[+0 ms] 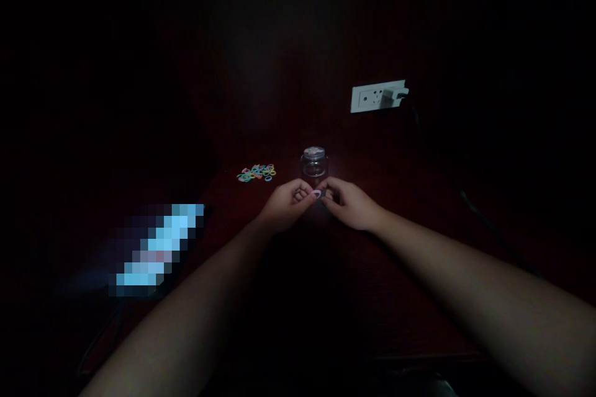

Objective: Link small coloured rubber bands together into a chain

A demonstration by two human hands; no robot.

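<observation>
My left hand [289,203] pinches a small pale hair tie [317,193] between thumb and fingers. From the other side, my right hand [350,201] is closed with its fingertips at the same band. Just behind both hands stands a clear jar [315,167] with a patterned lid on top; its lower part is partly hidden by my fingers. A loose pile of colourful hair ties [257,173] lies on the dark red table to the left of the jar.
A lit screen [161,248], blurred into blocks, is at the left with a cable by it. On the back wall a white socket panel [367,98] holds a plugged-in charger [395,95], its dark cord running down at the right. The surroundings are very dark.
</observation>
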